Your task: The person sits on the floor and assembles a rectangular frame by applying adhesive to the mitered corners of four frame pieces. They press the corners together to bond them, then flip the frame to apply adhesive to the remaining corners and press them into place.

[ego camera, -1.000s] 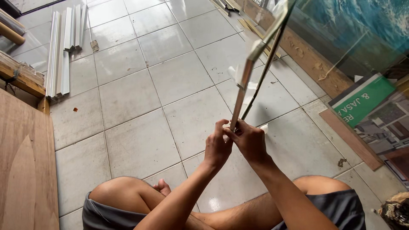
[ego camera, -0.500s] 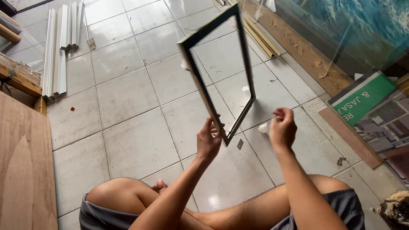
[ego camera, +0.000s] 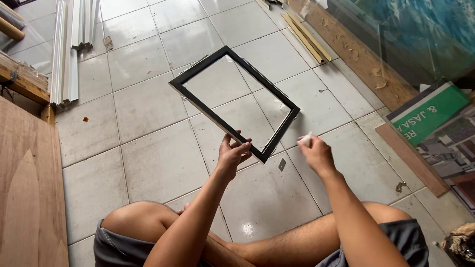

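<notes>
I sit cross-legged on a tiled floor. My left hand grips the near corner of a black rectangular picture frame with a clear pane in it, held tilted above the floor. My right hand is apart from the frame, just right of that corner, its fingers pinched on a small white scrap. A small dark piece lies on the tile between my hands.
White metal strips lie at the far left beside a wooden board. Gold-coloured mouldings and a long wooden plank lie at the far right. Printed boards and a glass sheet are at the right.
The frame was edge-on in both hands, then swung round flatter toward me. My right hand let go of it and now holds a small white scrap beside it.
</notes>
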